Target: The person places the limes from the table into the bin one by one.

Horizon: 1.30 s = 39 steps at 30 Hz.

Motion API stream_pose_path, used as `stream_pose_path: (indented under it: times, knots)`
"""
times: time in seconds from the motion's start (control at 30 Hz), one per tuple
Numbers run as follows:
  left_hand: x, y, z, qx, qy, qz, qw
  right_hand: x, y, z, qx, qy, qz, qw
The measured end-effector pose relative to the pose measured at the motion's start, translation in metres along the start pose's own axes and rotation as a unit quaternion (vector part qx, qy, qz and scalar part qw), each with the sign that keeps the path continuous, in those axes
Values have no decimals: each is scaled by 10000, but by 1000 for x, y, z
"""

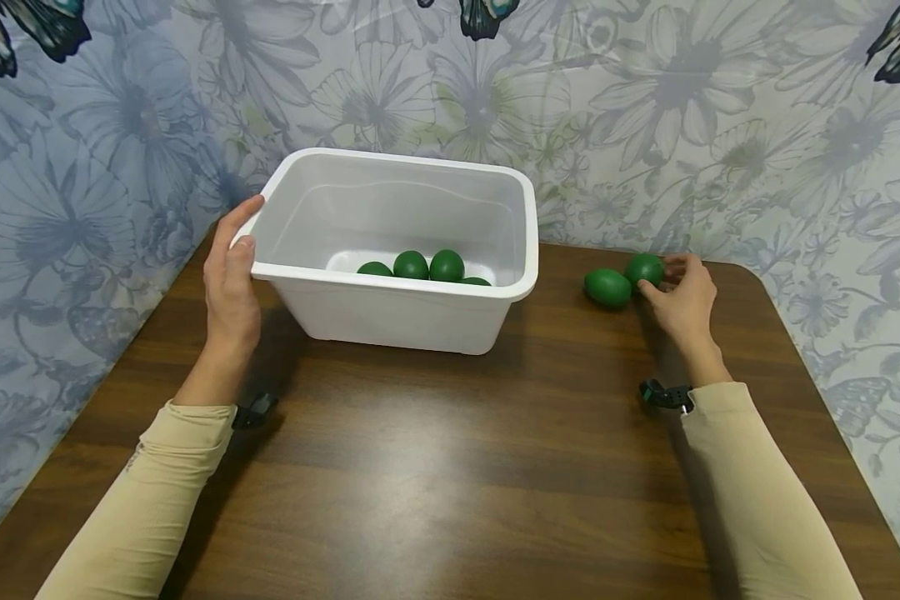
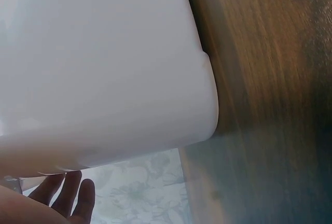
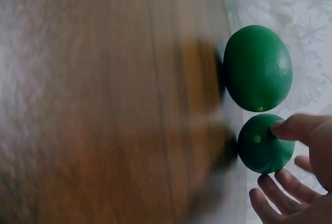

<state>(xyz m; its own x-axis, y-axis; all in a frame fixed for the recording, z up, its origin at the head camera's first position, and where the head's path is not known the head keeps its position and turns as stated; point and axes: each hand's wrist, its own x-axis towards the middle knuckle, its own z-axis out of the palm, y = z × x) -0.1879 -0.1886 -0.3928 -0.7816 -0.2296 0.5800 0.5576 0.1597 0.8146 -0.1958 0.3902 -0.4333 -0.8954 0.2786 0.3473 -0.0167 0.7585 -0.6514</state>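
Observation:
A white plastic tub (image 1: 397, 312) stands on the wooden table, with several green egg-shaped fruits (image 1: 411, 265) inside; its front wall hides part of them. My left hand (image 1: 232, 279) grips the tub's left end at the rim. In the left wrist view, the fingers (image 2: 67, 195) show beside the tub's wall (image 2: 104, 68). At the far right, my right hand (image 1: 682, 300) pinches a green fruit (image 1: 644, 268) between thumb and fingers. Just left of it lies another green fruit (image 1: 607, 288). The right wrist view shows the thumb on the pinched fruit (image 3: 262, 149), close to the other one (image 3: 258, 68).
The brown table (image 1: 450, 467) reaches back to a wall with floral paper (image 1: 675, 100). Its rounded far right corner lies just beyond my right hand. A dark band (image 1: 255, 410) sits at my left wrist and another (image 1: 665, 395) at my right.

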Motion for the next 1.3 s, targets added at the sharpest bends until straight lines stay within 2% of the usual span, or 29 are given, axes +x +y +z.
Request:
stream_pose_path:
  times: [0.27, 0.47, 0.67, 0.93, 1.1, 1.3]
  knots:
    - [-1, -1, -1, -17, 1, 32, 10000, 3, 3, -3, -134, -432, 115, 9989]
    - [-2, -2, 1, -57, -60, 41, 10000, 3, 6, -2, 21, -567, 244, 9981]
    - [-1, -3, 2, 52, -108, 44, 9999, 3, 4, 1, 166, -362, 213, 9990]
    - [-1, -4, 0, 16, -165, 40, 9999, 2, -8, -4, 127, 273, 581, 9979]
    - [-1, -3, 0, -49, -107, 43, 9999, 1, -24, -7, 215, 470, 259, 9983]
    - [0, -3, 0, -136, -85, 58, 9999, -3, -51, -8, 487, 334, -106, 9982]
